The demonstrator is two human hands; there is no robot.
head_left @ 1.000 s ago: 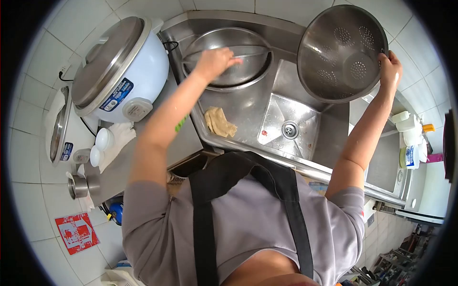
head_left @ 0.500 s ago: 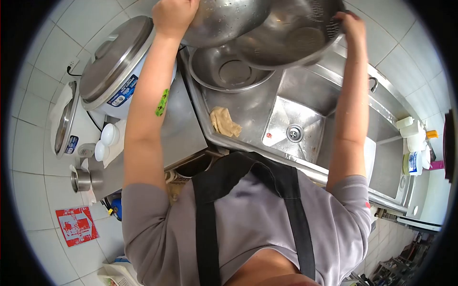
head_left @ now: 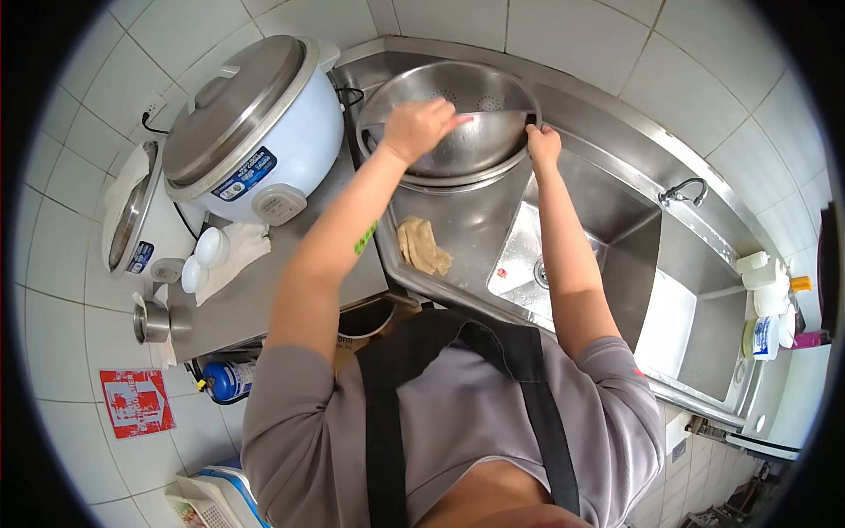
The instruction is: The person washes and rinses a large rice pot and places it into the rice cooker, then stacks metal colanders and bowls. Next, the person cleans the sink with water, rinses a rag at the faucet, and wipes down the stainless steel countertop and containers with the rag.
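Here, bowl (head_left: 486, 148) (against colander (head_left: 466, 79)) between hands (head_left: 417, 130) (head_left: 544, 146).

The rice cooker (head_left: 304, 132) stands left of the bowls (head_left: 484, 148). Nearer than the bowls, the cloth (head_left: 422, 247) lies left of the sink (head_left: 609, 198).

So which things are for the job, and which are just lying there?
Seem part of the job:
- holed colander, right hand at its rim
- tilted steel bowl, left hand by it

Seem just lying about:
- crumpled cloth
- rice cooker
- two white cups
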